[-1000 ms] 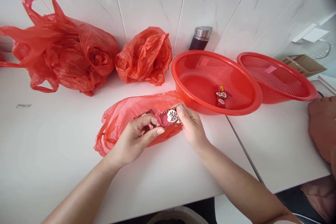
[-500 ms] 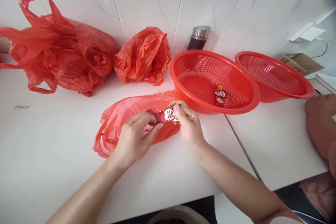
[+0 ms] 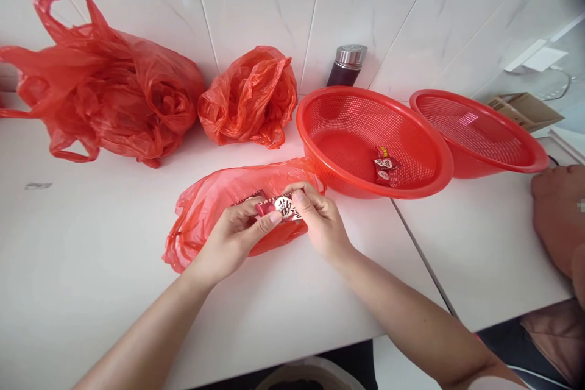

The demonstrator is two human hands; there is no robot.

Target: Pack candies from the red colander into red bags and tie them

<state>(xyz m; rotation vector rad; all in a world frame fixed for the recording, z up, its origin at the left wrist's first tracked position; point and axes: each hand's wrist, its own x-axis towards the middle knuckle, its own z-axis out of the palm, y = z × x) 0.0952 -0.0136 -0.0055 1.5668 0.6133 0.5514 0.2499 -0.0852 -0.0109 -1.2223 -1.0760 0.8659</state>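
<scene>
A dark red wrapped candy (image 3: 284, 206) with white lettering and a cream patch with dark characters is held between both hands. My left hand (image 3: 231, 241) is closed, its thumb pressing the candy's left end. A second dark red wrapper piece (image 3: 250, 197) shows behind its fingers; whether it is gripped is unclear. My right hand (image 3: 326, 222) pinches the candy's right end between thumb and fingers. Both hands are over a thin red plastic bag (image 3: 196, 213) lying flattened on the white table (image 3: 91, 268). Several similar wrapped candies (image 3: 384, 164) lie in the nearer red perforated basket (image 3: 338, 180).
A second red basket (image 3: 484, 164) stands at the right, with a cardboard box (image 3: 525, 111) behind it. Bunched red bags (image 3: 249, 100) and a larger red bag pile (image 3: 119, 97) line the wall. A dark bottle (image 3: 345, 67) stands there too. Another person's hand (image 3: 557, 213) rests far right.
The candy and both hands have shifted slightly left. My left fingers have changed their hold, exposing a second dark red wrapper piece behind them.
</scene>
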